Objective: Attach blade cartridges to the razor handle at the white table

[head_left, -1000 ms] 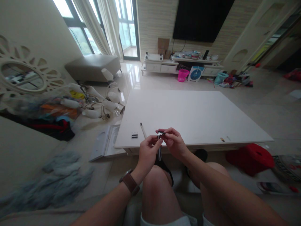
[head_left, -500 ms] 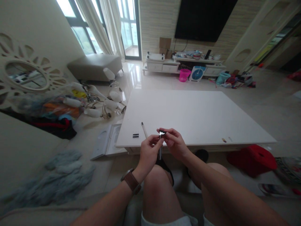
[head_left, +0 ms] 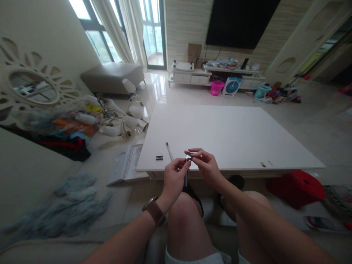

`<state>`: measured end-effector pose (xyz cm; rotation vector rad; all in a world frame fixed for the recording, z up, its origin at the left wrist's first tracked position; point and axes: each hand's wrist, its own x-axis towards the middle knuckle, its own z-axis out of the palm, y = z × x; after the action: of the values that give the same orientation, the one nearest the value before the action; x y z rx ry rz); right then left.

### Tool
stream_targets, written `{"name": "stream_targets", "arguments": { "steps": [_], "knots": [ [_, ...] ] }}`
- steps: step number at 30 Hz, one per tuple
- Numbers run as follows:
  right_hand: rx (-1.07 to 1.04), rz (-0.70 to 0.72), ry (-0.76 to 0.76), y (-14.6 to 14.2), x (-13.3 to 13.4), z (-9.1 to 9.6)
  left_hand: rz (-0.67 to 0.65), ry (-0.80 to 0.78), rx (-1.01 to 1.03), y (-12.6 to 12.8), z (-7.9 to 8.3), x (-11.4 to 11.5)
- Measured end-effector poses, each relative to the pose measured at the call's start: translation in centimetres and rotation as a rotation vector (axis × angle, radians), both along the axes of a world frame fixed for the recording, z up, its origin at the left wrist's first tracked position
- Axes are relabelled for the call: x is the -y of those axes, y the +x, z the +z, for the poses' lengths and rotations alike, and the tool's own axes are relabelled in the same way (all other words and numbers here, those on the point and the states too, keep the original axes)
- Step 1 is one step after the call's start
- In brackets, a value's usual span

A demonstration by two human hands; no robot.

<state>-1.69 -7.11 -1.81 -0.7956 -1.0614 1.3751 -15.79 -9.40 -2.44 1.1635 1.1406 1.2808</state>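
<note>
In front of the table's near edge, my left hand is closed, thumb and fingers pinching a slim silver tool that looks like a razor. Its handle hangs down below my fingers and its shiny head is uppermost. My right hand is closed too, its fingertips on a small dark piece at that head. Whether the dark piece is joined to the head, I cannot tell. Left of my hands, a thin pale stick with a dark tip lies on the white table.
A small pack with black strips lies near the table's left end. Two small bits, one a brown piece, are at the right. An open white box leans beside the table; a red stool-like object stands at right.
My right fingers have shifted slightly around the dark piece and the tool's head has tilted a little. The whole view has moved slightly; both hands keep their hold.
</note>
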Motion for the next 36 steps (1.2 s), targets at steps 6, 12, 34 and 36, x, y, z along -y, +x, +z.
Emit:
{"name": "stream_targets", "arguments": {
  "steps": [6, 12, 34, 36],
  "knots": [
    [0.055, -0.014, 0.065, -0.2, 0.2, -0.4, 0.008, 0.008, 0.000, 0.0, -0.1, 0.1],
    [-0.053, -0.017, 0.040, -0.9, 0.2, -0.8, 0.035, 0.007, -0.015, 0.1, 0.1, 0.3],
    [-0.195, 0.061, -0.054, -0.4, 0.0, -0.4, 0.048, 0.015, -0.080, 0.1, 1.1, 0.4],
    [-0.156, 0.072, -0.016, -0.1, -0.1, -0.4, 0.057, 0.009, -0.086, 0.1, 1.1, 0.4]
  ]
}}
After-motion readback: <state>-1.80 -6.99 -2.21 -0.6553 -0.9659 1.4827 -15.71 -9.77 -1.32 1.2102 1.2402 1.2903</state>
